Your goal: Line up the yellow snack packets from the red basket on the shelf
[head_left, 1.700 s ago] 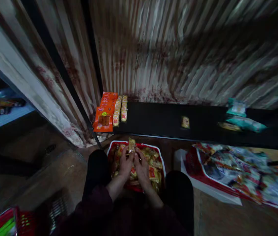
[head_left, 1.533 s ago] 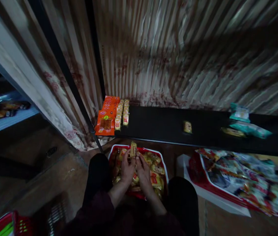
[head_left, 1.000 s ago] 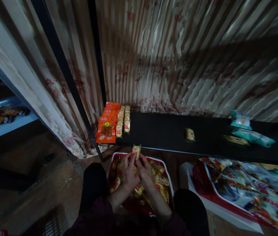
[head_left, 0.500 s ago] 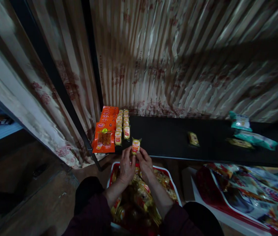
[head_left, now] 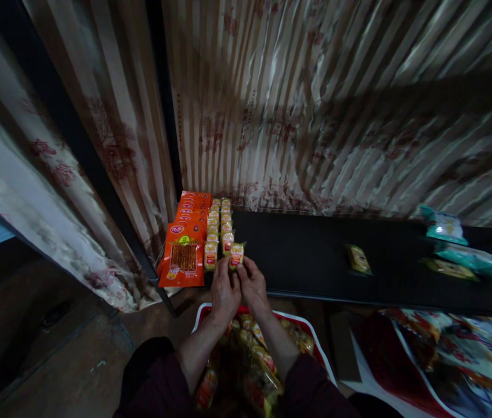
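Between the fingers of my left hand (head_left: 225, 293) and my right hand (head_left: 252, 285) is a small yellow snack packet (head_left: 236, 253) with a red and white label. Both hands are closed on its lower part, and it stands upright at the front end of a row of like packets (head_left: 227, 226). Whether it touches that row I cannot tell. Left of it runs a second row of the same yellow packets (head_left: 211, 253). Orange snack bags (head_left: 184, 255) stand overlapping at the left end of the black shelf (head_left: 289, 249).
Below my forearms stands a red box with a white rim (head_left: 315, 328), full of yellow packets. On the shelf's right lie a yellow packet (head_left: 359, 259) and teal bags (head_left: 444, 225). Another box of bags (head_left: 467, 354) is at lower right. A dark post (head_left: 165, 93) rises at left before striped curtains (head_left: 272, 116).
Both hands have carried the yellow packet forward and slightly left, to the front of the right-hand row. The view has shifted a little.
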### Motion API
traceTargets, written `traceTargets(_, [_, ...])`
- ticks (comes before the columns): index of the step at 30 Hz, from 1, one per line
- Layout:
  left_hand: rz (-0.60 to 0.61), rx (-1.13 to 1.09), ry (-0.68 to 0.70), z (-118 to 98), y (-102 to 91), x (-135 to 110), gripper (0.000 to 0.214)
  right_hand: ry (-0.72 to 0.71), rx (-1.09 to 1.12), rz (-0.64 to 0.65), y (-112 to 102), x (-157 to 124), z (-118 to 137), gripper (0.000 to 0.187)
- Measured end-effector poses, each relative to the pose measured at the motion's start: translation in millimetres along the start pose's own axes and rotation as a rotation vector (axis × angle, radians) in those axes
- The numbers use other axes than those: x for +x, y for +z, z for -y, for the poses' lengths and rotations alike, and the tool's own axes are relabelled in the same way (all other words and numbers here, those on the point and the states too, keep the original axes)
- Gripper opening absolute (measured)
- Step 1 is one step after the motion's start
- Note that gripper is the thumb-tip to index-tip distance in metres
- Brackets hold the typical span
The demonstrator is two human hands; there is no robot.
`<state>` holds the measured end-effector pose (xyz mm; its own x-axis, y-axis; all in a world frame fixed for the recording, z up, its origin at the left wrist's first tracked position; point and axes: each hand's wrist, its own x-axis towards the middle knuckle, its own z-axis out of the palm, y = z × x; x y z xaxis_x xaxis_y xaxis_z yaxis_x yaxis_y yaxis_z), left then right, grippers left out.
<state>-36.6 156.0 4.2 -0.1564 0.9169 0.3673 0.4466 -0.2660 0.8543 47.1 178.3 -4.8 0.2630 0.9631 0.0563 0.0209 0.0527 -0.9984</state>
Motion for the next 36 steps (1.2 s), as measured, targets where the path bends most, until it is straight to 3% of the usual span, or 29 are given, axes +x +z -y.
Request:
traceTargets(15, [0.045, 0.029, -0.059, 11, -0.5, 2, 0.058, -0.229, -0.542, 0.016, 5, 9, -1, 0.041])
traceTargets(36, [0.12, 0.06, 0.009, 25, 5.3, -2, 0.058, -0.264, -0.647, 0.049, 3, 15, -9, 0.035])
